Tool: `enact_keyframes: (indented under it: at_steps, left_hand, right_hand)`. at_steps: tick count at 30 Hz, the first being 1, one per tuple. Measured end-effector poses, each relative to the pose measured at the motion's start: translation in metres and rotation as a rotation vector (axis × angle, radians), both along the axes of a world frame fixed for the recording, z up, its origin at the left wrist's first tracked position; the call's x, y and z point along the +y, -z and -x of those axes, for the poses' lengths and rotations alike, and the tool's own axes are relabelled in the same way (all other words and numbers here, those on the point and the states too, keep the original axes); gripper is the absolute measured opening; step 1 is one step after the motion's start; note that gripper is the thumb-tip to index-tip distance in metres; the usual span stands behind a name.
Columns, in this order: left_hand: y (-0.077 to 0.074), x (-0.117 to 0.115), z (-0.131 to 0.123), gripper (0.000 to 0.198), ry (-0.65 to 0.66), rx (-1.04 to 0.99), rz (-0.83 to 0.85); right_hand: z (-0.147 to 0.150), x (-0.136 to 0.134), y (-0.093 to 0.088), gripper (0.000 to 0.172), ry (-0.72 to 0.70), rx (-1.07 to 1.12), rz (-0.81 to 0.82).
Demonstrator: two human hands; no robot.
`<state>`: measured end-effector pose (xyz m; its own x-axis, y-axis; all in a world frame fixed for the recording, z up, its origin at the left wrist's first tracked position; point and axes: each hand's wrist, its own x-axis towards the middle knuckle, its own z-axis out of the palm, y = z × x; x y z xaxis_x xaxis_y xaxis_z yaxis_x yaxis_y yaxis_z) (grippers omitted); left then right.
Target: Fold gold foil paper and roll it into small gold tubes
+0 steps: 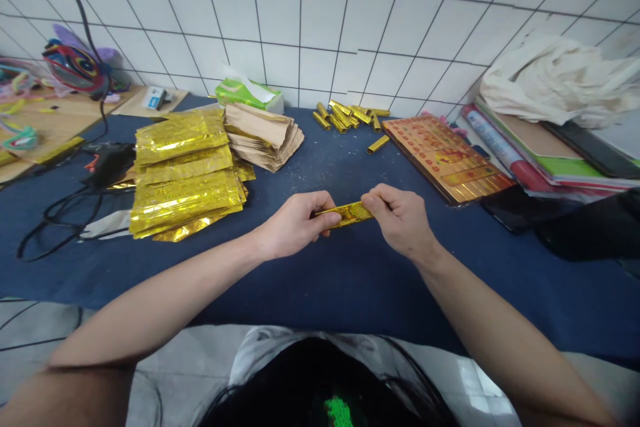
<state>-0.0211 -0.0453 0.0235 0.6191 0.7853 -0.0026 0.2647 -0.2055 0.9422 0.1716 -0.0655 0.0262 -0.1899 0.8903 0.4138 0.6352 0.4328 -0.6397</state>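
A narrow folded strip of gold foil paper (349,214) is held level above the blue cloth. My left hand (295,223) pinches its left end with closed fingers. My right hand (400,217) pinches its right end the same way. To the left lies a stack of flat gold foil sheets (183,170). Behind that stack sits a pile of brown paper sheets (263,133). Several finished gold foil rolls (345,117) lie near the wall, and one more roll (379,144) lies apart from them.
The blue cloth (320,280) covers the table up to a tiled wall. A printed gold-and-red sheet stack (445,157) lies at right, beside books and crumpled white cloth (555,73). A green tissue pack (247,93), black cables and a black tool (107,163) are at left.
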Motion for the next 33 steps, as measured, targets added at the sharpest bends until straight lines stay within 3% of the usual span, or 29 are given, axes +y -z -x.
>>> enact_keyframes:
  at_steps: [4, 8, 11, 14, 16, 18, 33]
  left_hand:
    - [-0.003, -0.001, 0.0, 0.019, 0.039, 0.112, -0.096]
    - [-0.004, -0.004, 0.0, 0.018, 0.141, 0.228, -0.208]
    - [-0.001, -0.004, 0.001, 0.017, 0.162, 0.217, -0.247]
    - [0.005, -0.001, 0.0, 0.012, -0.019, 0.001, -0.156]
    - [0.008, 0.003, -0.001, 0.019, -0.17, -0.215, -0.083]
    - [0.01, 0.005, -0.003, 0.023, -0.243, -0.363, -0.041]
    - [0.009, -0.003, -0.009, 0.019, -0.24, -0.422, 0.049]
  right_hand:
    - [-0.006, 0.004, -0.005, 0.029, -0.12, -0.028, 0.165]
    - [-0.003, 0.0, -0.008, 0.023, -0.33, -0.168, 0.314]
    - [0.002, -0.002, -0.006, 0.024, -0.423, -0.208, 0.353]
    - [0.001, -0.001, -0.003, 0.024, -0.313, -0.09, 0.274]
    - [-0.001, 0.001, -0.003, 0.025, -0.199, -0.01, 0.192]
    - [-0.002, 0.002, -0.002, 0.026, -0.125, 0.04, 0.135]
    - [0.011, -0.003, 0.013, 0.023, -0.045, 0.142, -0.021]
